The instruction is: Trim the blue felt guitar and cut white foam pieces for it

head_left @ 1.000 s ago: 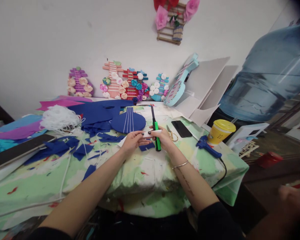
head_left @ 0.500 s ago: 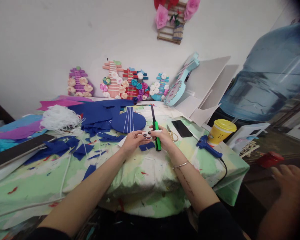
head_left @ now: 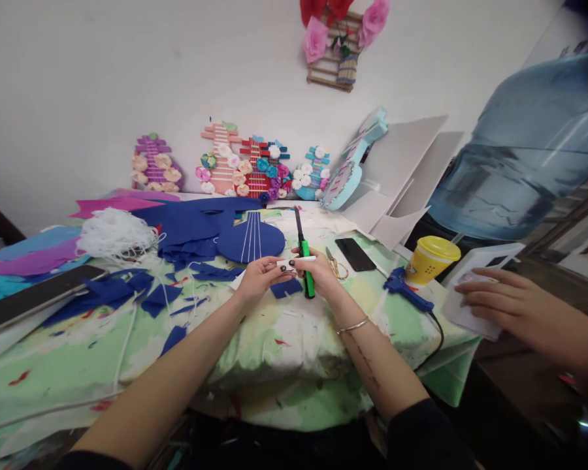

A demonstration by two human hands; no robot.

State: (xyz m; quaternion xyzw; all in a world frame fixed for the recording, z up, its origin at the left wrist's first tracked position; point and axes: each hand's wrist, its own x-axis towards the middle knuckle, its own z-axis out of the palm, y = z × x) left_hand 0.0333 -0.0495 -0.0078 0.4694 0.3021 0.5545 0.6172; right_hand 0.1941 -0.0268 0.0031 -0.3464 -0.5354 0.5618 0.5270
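A person's bare left hand (head_left: 259,279) and right hand (head_left: 323,273) meet above a bench (head_left: 255,349) draped in blotchy green and white; the grip of each is a closed pinch, thumb against fingers, on a small white strip (head_left: 304,259) held level between them, at the middle of the scene; a green-and-black tool (head_left: 309,286) with a long dark end pointing far crosses the right hand, though whether the fingers clasp it I cannot tell; just beyond the left hand lies a rounded blue piece (head_left: 230,243) with white strings along it; blue scraps (head_left: 161,298) and a tangle of white string (head_left: 117,232) spread to the left; to the right are gold-handled scissors (head_left: 342,269), a black phone (head_left: 355,253), a blue glue gun (head_left: 408,289) and a yellow-lidded tub (head_left: 434,261); at the far right another person's hand (head_left: 502,300) reaches over a white panel (head_left: 458,310); flower-trimmed, instrument-shaped crafts (head_left: 257,170) stand along the far wall.
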